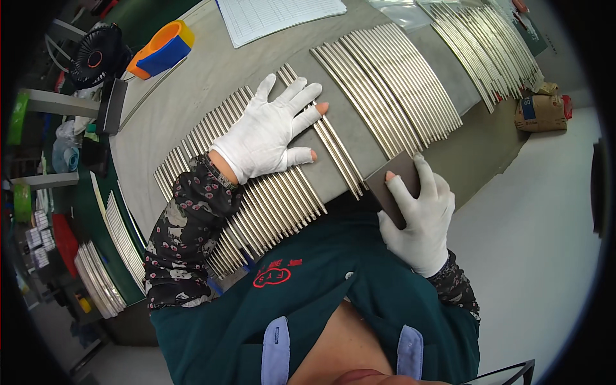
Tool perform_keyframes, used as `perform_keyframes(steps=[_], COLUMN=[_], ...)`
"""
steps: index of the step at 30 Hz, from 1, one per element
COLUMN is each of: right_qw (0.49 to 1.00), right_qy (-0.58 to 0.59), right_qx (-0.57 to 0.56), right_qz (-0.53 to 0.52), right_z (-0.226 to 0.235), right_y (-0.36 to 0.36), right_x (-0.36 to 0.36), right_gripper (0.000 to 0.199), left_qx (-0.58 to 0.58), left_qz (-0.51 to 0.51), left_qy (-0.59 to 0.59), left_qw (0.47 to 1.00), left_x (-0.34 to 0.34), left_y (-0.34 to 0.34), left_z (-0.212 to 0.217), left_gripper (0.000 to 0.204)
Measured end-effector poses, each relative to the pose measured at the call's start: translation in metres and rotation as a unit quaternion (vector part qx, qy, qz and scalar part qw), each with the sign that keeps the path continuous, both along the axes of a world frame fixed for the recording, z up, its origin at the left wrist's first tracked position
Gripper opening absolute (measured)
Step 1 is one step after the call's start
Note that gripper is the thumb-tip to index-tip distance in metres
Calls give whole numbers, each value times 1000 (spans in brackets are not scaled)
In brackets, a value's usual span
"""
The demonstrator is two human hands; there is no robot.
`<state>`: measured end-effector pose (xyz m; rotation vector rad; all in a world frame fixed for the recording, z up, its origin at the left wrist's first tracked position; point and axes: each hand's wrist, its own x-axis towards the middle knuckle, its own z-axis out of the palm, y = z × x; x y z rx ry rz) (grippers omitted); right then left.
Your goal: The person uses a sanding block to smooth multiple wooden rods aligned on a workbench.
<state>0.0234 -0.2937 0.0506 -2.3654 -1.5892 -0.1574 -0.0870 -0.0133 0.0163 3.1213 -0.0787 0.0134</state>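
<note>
My left hand [273,128], in a white glove with the thumb and one fingertip bare, lies palm down with fingers spread. Under it is a row of slim shiny metal rods [276,205], and its fingertips reach onto a pair of rods [337,154] lying apart from that row. In my right hand [420,221], also gloved, a flat dark grey rectangular block [394,189] is gripped at the table's near edge. The block's corner is close to the near ends of the separate pair; I cannot tell whether they touch.
To the right lies another row of rods [388,83], with a further bundle [484,54] beyond. A printed sheet [279,16], an orange and blue tape dispenser [163,51] and a black fan [96,58] are at the back and left. A brown bag [542,113] sits far right.
</note>
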Motion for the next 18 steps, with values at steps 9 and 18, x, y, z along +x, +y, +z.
perform_keyframes(steps=[9,18], right_qw=[1000,998], right_qy=[-8,-48], right_qx=[1,-10], right_qz=[18,37], right_z=[-5,-4], right_y=[19,34], right_x=[-4,0], right_gripper=[58,53], left_qx=[-27,-28], left_qz=[6,9], left_qy=[-6,19], left_qw=[1000,999], left_x=[-11,-9], left_y=[0,-1], left_z=[-2,3], left_gripper=[81,81])
